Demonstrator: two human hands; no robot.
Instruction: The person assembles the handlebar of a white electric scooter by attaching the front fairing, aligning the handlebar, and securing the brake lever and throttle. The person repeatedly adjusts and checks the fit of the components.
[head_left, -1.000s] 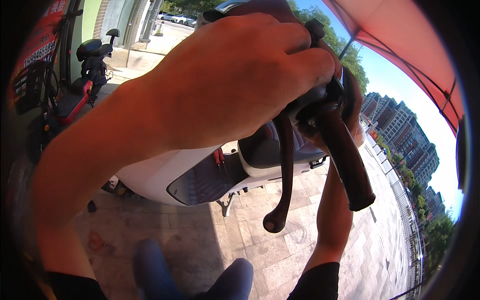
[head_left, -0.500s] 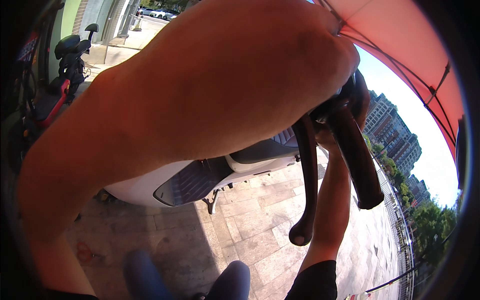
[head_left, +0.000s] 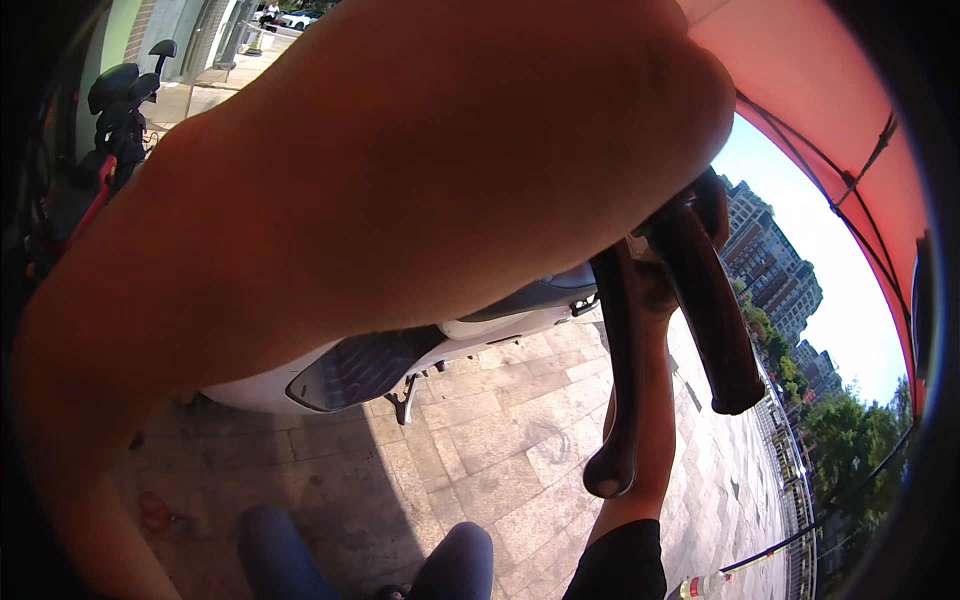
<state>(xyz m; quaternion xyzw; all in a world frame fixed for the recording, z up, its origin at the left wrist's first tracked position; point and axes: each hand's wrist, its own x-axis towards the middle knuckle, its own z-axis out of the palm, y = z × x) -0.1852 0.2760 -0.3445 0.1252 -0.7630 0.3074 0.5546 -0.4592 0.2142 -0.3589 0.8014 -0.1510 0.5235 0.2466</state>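
A white electric scooter (head_left: 262, 385) stands in front of me, its dark footboard (head_left: 365, 368) and part of the seat showing below my arm. My left arm (head_left: 400, 190) sweeps across the view very close up. At its upper right end the back of my left hand (head_left: 690, 95) bends over the handlebar area, its fingers out of sight. Below it hang the black handlebar grip (head_left: 708, 310) and the black brake lever (head_left: 620, 380). Behind these, my right hand (head_left: 655, 290) reaches up to the handlebar; its fingers are mostly hidden, so its grip cannot be made out.
Red-handled scissors (head_left: 156, 512) lie on the paving at lower left, near my knees (head_left: 455, 560). Another scooter (head_left: 110, 150) stands at far left. A red canopy (head_left: 810, 90) hangs overhead at right. A bottle (head_left: 702, 584) and a railing (head_left: 797, 500) are at lower right.
My left arm looms larger and covers more of the handlebar's upper part. The right forearm sits slightly farther left, behind the brake lever. The whole view has shifted a little.
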